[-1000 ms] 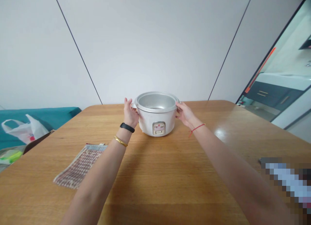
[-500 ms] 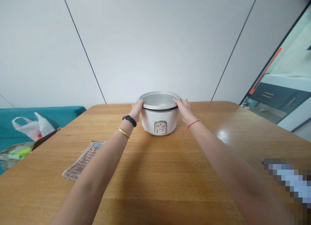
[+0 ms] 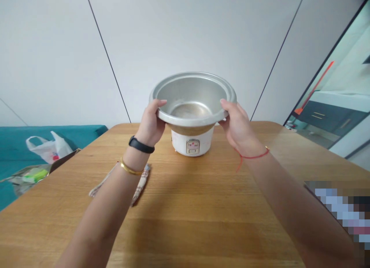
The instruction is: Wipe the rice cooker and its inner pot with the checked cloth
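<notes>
Both my hands grip a silver inner pot (image 3: 192,86) by its wide rim, one on each side. My left hand (image 3: 152,119), with a black band and a gold bangle on the wrist, has its thumb over the rim and fingers below. My right hand (image 3: 237,123), with a red string on the wrist, holds the opposite side the same way. The inside of the pot shows bare metal. Below and behind it stands the white rice cooker body (image 3: 193,144) on the wooden table, its top hidden by the pot.
A patterned cloth (image 3: 141,185) lies on the table (image 3: 185,214), partly behind my left forearm. A pixelated item (image 3: 338,206) is at the right. Left of the table, a teal sofa (image 3: 11,140) carries a white plastic bag (image 3: 54,146). A pale wall stands behind.
The inner pot has come up out of the rice cooker and closer to me, held in both hands. The cooker body has stayed on the table.
</notes>
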Demonstrator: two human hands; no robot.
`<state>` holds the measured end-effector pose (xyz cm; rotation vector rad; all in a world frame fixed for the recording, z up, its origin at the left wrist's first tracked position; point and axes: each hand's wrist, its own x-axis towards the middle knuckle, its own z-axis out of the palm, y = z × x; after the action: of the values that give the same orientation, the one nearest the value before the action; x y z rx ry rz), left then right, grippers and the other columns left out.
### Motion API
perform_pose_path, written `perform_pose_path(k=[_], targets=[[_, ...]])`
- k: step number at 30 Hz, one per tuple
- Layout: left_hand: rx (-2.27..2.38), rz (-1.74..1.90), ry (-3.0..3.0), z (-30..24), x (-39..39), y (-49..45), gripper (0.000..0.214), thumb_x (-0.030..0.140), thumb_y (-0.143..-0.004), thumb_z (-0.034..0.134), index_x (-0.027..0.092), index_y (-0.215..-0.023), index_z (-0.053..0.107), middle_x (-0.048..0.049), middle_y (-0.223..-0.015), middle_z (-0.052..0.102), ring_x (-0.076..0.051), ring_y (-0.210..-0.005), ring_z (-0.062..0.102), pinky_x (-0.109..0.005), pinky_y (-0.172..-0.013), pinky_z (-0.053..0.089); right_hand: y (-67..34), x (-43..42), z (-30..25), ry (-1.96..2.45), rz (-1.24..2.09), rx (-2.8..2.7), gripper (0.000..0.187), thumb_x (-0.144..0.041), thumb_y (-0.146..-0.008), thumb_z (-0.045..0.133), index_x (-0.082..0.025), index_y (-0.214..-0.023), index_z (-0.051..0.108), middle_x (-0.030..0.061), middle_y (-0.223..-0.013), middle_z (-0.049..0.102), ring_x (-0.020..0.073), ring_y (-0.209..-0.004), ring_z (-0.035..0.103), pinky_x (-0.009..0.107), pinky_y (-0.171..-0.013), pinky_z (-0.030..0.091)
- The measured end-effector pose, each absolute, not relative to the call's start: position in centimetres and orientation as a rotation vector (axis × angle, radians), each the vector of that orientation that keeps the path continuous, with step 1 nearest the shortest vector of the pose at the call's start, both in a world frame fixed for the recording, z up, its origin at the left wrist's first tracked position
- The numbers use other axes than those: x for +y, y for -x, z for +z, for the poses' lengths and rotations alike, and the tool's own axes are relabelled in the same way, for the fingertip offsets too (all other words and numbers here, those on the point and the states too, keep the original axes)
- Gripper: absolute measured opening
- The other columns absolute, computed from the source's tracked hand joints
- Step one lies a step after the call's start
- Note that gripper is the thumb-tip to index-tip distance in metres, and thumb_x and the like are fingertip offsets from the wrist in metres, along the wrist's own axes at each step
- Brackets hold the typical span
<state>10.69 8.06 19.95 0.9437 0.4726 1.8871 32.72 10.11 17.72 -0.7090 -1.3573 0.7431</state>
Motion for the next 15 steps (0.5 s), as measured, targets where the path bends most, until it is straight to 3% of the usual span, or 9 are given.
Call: perform_pose_path(k=[6, 9, 12, 15], targets=[[0.747, 1.977, -0.770, 15.9, -1.0, -9.3, 0.052, 0.012, -0.056, 0.061, 0.019, -0.107, 0.067, -0.0047, -0.094, 0.071, -0.034, -0.107, 0.066, -0.044, -0.091, 0.058, -32.9, 1.7, 10.1, 0.753, 0.698, -1.277, 0.040, -0.051, -0.088, 0.063, -0.026, -0.119, 0.063, 0.0073, -0.125, 0.065, 0.0277, -0.125, 0.057, 0.050, -0.109, 0.046], [0.838, 2.139, -0.737, 14.7, -3.4, -6.5, 0.053, 0.014, -0.055, 0.058, 0.024, -0.106, 0.068, -0.0025, -0.092, 0.073, -0.034, -0.104, 0.067, -0.048, -0.090, 0.059, -31.7, 0.2, 5.7, 0.898, 0.495, -1.194, 0.032, -0.045, -0.091, 0.059, -0.024, -0.115, 0.060, 0.0091, -0.120, 0.063, 0.0260, -0.115, 0.060, 0.050, -0.103, 0.048], [0.824, 2.353, -0.829, 15.3, -4.7, -4.2, 0.058, 0.011, -0.058, 0.054, 0.029, -0.112, 0.067, 0.0008, -0.096, 0.073, -0.031, -0.105, 0.068, -0.048, -0.093, 0.059, -26.8, -0.4, 2.8, 0.895, 0.613, -1.747, 0.017, -0.035, -0.089, 0.061, -0.023, -0.100, 0.063, 0.0085, -0.104, 0.068, 0.0252, -0.100, 0.064, 0.045, -0.094, 0.051], [0.777, 2.452, -0.903, 15.9, -4.8, -3.5, 0.065, 0.008, -0.058, 0.052, 0.030, -0.118, 0.064, 0.0034, -0.103, 0.073, -0.026, -0.107, 0.068, -0.042, -0.097, 0.056, -18.2, -0.2, 1.9, 0.672, 0.611, -2.336, 0.030, -0.036, -0.081, 0.071, -0.024, -0.108, 0.067, 0.0098, -0.120, 0.069, 0.0293, -0.117, 0.061, 0.046, -0.106, 0.044]])
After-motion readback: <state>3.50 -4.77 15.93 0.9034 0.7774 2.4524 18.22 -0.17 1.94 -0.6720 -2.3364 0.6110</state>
